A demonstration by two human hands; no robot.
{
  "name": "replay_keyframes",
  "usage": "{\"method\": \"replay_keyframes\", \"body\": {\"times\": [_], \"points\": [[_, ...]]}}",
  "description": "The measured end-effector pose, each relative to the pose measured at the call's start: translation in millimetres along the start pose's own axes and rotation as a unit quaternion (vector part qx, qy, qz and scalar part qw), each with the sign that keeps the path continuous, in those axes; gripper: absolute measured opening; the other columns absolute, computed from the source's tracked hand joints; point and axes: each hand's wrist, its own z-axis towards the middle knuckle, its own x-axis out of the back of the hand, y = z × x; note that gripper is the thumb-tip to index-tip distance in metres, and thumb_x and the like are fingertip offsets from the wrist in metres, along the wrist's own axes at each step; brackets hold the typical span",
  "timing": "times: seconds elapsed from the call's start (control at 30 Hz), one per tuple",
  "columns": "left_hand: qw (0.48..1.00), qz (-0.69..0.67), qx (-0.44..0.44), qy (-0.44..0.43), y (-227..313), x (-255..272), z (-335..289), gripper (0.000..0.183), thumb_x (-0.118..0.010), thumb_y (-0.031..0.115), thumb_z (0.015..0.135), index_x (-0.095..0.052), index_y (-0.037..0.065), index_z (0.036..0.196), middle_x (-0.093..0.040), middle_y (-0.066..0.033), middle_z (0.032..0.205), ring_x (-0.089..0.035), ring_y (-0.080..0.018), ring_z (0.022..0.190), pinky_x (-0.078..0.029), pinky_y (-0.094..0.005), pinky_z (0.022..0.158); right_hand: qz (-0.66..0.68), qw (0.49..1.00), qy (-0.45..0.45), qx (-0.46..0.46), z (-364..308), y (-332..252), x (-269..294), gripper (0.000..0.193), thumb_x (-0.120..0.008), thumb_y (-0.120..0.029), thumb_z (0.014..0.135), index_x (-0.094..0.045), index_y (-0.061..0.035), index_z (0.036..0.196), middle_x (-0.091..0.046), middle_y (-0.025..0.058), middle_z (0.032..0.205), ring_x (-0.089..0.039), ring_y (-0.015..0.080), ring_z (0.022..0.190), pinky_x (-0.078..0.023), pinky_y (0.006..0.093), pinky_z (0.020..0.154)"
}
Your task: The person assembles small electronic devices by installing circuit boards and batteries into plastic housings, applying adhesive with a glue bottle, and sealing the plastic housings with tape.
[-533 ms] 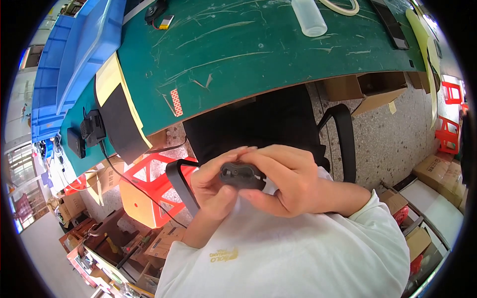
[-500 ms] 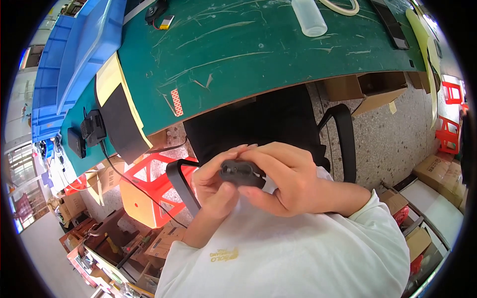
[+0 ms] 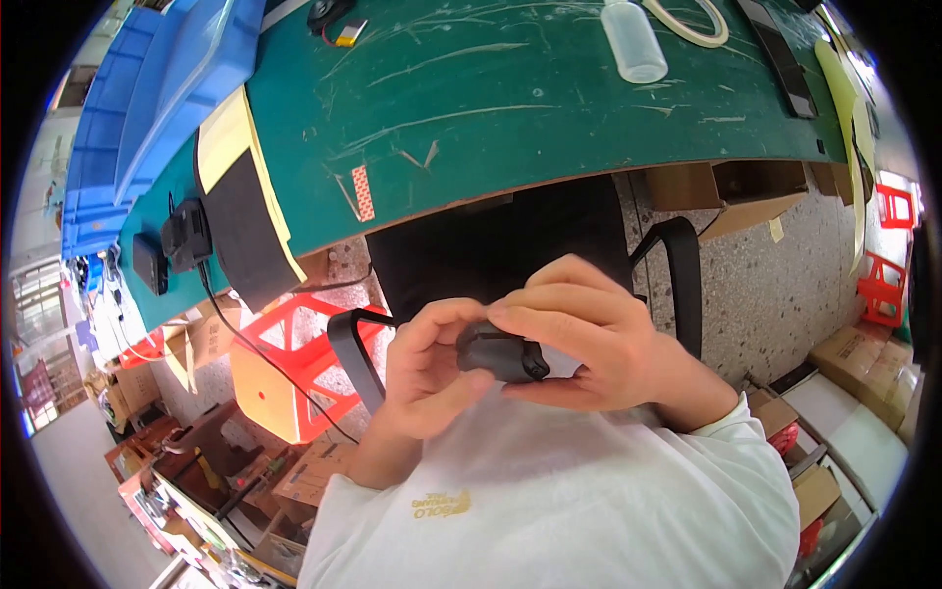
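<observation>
Close to my chest, over the chair, a small black rounded plastic casing [image 3: 498, 357] is held between my two hands. My left hand [image 3: 432, 368] grips its left end, thumb along the lower edge and fingers behind. My right hand [image 3: 589, 339] closes on it from the right, fingertips on its top edge and thumb underneath. One end of the casing, toward my right hand, has a notched, curved shape. What lies on its far side is hidden by my fingers.
Ahead stands a green scratched table [image 3: 432, 108] with a clear bottle [image 3: 636, 44], a tape roll [image 3: 692, 22], a phone-like black slab [image 3: 780, 59] and a small battery [image 3: 350, 33]. Blue bins [image 3: 186, 98] are at left. A black chair [image 3: 677, 275] and red stool [image 3: 285, 383] stand below.
The black casing has been turned in my hands, its notched end now pointing right. My left fingers have spread wider around it. The whole view has shifted slightly.
</observation>
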Motion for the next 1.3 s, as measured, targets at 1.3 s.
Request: {"method": "replay_keyframes", "body": {"times": [1.3], "points": [[0.936, -0.315, 0.108, -0.118, -34.5, 7.3, -5.9, 0.054, -0.078, 0.01, 0.078, -0.057, -0.008, 0.125, -0.058, -0.0235, 0.128, -0.052, -0.0325, 0.125, -0.039, -0.0456, 0.106, 0.107, 0.987, 0.048, 0.114, -7.2, -0.9, -8.3, 0.043, -0.086, -0.01, 0.059, -0.069, 0.0036, 0.096, -0.068, 0.0168, 0.097, -0.068, 0.0313, 0.088, -0.057, 0.038, 0.072]]}}
